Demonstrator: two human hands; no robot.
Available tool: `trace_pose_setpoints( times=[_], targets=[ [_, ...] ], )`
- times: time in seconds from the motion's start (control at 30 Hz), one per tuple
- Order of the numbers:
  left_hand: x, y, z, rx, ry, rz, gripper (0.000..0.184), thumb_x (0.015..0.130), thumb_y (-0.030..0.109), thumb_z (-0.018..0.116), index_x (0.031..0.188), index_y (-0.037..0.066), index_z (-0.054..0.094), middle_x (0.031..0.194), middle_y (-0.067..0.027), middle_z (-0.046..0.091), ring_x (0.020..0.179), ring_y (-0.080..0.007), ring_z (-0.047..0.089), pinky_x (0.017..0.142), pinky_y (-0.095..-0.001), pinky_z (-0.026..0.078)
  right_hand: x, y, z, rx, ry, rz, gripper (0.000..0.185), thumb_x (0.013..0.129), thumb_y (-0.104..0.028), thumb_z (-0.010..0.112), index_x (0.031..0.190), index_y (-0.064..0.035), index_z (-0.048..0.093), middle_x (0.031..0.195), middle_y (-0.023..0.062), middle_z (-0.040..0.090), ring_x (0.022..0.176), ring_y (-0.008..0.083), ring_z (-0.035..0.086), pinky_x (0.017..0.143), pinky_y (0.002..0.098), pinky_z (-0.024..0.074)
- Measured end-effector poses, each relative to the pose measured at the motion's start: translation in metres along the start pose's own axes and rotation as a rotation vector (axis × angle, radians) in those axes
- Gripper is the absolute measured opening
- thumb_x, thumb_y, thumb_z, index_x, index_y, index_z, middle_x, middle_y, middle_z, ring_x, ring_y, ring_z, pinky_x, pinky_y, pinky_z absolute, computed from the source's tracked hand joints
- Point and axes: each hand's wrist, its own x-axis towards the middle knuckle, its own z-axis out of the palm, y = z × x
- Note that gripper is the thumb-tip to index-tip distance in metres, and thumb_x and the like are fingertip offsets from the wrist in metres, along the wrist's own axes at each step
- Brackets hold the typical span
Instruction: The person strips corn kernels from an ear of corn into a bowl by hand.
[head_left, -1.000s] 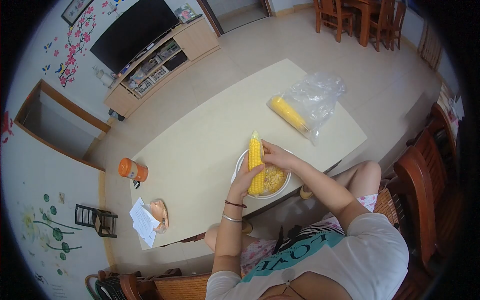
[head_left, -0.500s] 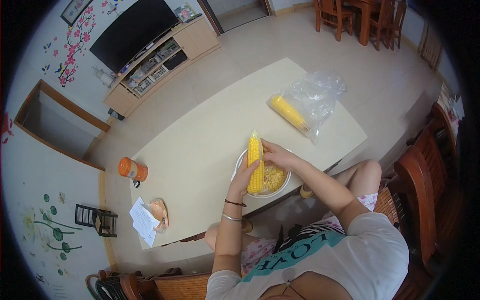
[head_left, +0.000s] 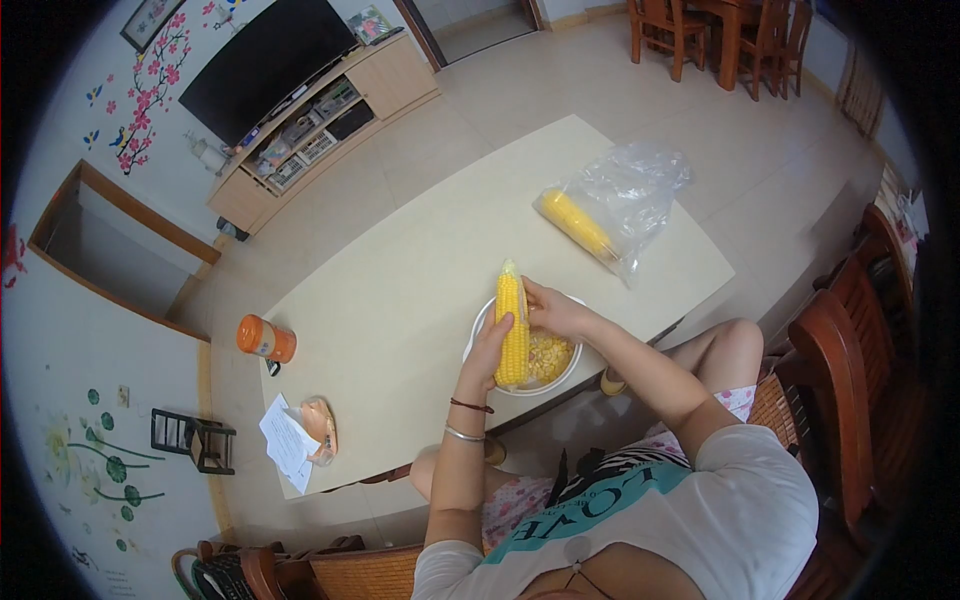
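A yellow corn cob is held almost upright over the left side of a white bowl. My left hand is closed around the cob's lower left side, thumb across its front. My right hand has its fingers bent against the cob's upper right side, where a strip without kernels shows. Its fingertips are partly hidden behind the cob. Loose corn kernels lie in the bowl beneath my right hand.
Another corn cob lies in a clear plastic bag on the pale table. At the left end are an orange jar, papers and a small open packet. A wooden chair stands at the right.
Both hands and the cob stay in nearly the same place. Only a very slight shift of the left thumb and wrist shows.
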Motion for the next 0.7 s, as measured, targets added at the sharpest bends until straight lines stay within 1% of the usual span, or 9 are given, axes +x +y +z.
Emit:
trace_pose_setpoints(
  times=[0.1,0.2,0.3,0.5,0.6,0.7],
  targets=[
    [-0.001,0.001,0.002,0.004,0.001,0.015,0.055,0.097,0.03,0.048,0.144,0.012,0.027,0.119,-0.0084,0.051,0.095,-0.017,0.057,0.068,-0.0312,0.056,-0.005,-0.01,0.0,0.029,-0.026,0.047,0.074,0.079,0.002,0.049,0.146,-0.0047,0.019,0.124,0.009,0.051,0.106,0.0141,0.052,0.084,0.0249,0.0458],
    [-0.001,0.002,0.004,0.0,0.003,0.021,0.055,0.097,0.03,0.048,0.144,0.011,0.027,0.12,-0.0089,0.051,0.098,-0.0176,0.057,0.069,-0.0308,0.056,-0.002,-0.004,-0.003,0.04,-0.042,0.036,0.074,0.08,-0.001,0.051,0.146,-0.0051,0.018,0.122,0.0087,0.051,0.106,0.0138,0.052,0.084,0.0246,0.0459],
    [-0.003,0.004,0.006,-0.004,0.004,0.019,0.055,0.097,0.029,0.048,0.144,0.011,0.026,0.121,-0.0093,0.05,0.1,-0.0179,0.057,0.07,-0.0304,0.056,0.0,0.001,-0.004,-0.024,-0.044,0.003,0.074,0.08,-0.001,0.052,0.146,-0.0043,0.018,0.122,0.0095,0.051,0.107,0.0149,0.052,0.085,0.0251,0.0458],
    [-0.001,0.003,0.005,0.02,0.004,0.024,0.055,0.097,0.028,0.047,0.145,0.012,0.024,0.118,-0.0094,0.051,0.094,-0.0171,0.058,0.068,-0.0298,0.055,-0.003,-0.006,-0.002,-0.016,-0.041,0.009,0.075,0.078,0.002,0.053,0.145,-0.0027,0.019,0.122,0.0128,0.051,0.108,0.0174,0.052,0.088,0.0274,0.0457],
    [-0.004,0.006,0.008,0.032,0.014,0.017,0.055,0.097,0.028,0.047,0.144,0.012,0.025,0.116,-0.0093,0.052,0.09,-0.0169,0.058,0.065,-0.0303,0.056,-0.002,-0.007,-0.004,-0.032,-0.044,0.063,0.08,0.077,0.009,0.049,0.147,-0.0049,0.013,0.131,0.011,0.046,0.111,0.0162,0.051,0.091,0.026,0.0432],
    [-0.003,0.006,0.007,0.057,0.023,-0.001,0.054,0.097,0.029,0.047,0.144,0.012,0.025,0.115,-0.0094,0.052,0.089,-0.0172,0.058,0.064,-0.0313,0.056,0.0,0.001,-0.003,-0.16,-0.021,-0.023,0.08,0.076,0.01,0.048,0.147,-0.0026,0.012,0.132,0.0123,0.046,0.11,0.0165,0.052,0.09,0.026,0.0445]
  ],
)
